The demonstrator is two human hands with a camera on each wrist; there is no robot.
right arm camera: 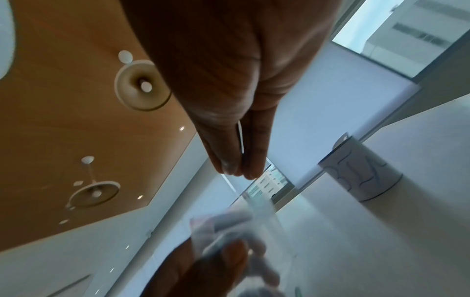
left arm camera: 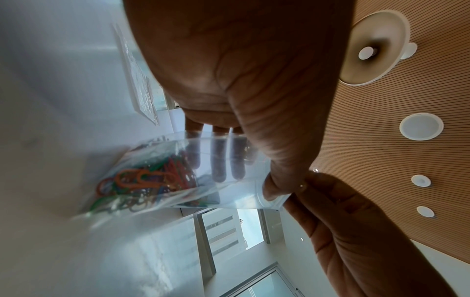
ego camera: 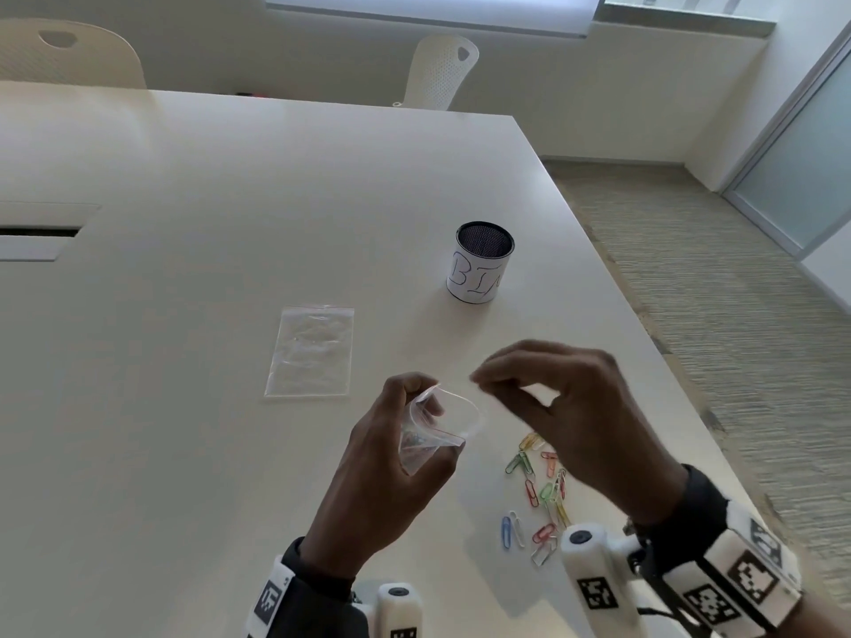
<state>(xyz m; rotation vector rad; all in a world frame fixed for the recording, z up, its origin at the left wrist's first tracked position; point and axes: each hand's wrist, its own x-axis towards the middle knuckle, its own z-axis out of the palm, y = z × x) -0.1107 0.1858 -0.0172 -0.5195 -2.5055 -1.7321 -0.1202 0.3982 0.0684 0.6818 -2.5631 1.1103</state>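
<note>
My left hand point(ego camera: 437, 430) holds up a small clear zip bag point(ego camera: 416, 448) with its mouth open; the thumb pinches the rim while the fingers support the back. In the left wrist view, my left hand point(left arm camera: 245, 180) shows through the bag point(left arm camera: 178, 180), with coloured paper clips point(left arm camera: 142, 180) in the bag's bottom. My right hand point(ego camera: 479, 379) hovers just above the bag's mouth, thumb and forefinger pinched on a thin pale paper clip point(right arm camera: 240, 138). Several loose coloured paper clips point(ego camera: 539, 490) lie on the table under my right wrist.
An empty clear zip bag point(ego camera: 311, 352) lies flat on the white table point(ego camera: 184, 223). A mesh cup labelled BIN point(ego camera: 481, 267) stands beyond my hands. The table's edge runs close on the right. Two white chairs point(ego camera: 440, 71) stand at the far side.
</note>
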